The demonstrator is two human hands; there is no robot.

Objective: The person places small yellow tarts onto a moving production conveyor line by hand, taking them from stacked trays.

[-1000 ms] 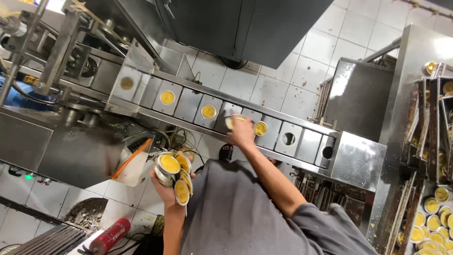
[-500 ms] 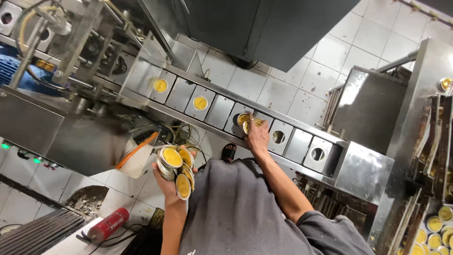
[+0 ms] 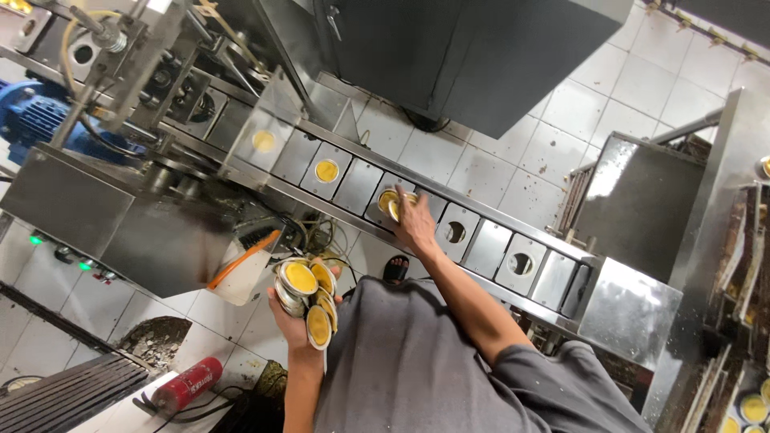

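Small round cups of yellow filling, a bunch of them, bunched in the left hand against the grey shirt; fingers curled round the cluster from below, thumb side hidden. One more cup at the right hand, out over the conveyor of steel plates, fingers closed lightly on its rim and tipping it toward a round hole. Two cups already seated further along the line at and; holes and open beside the hand.

Likely light, thin-walled and easily crushed, probably plastic or foil; filling looks soft or liquid, so best kept level. Rim the stiffest part, best taken there with fingertips, not squeezed at the wall. Bunch in the left hand loose and apt to slip, surfaces probably slick. Red canister on the floor, well apart.
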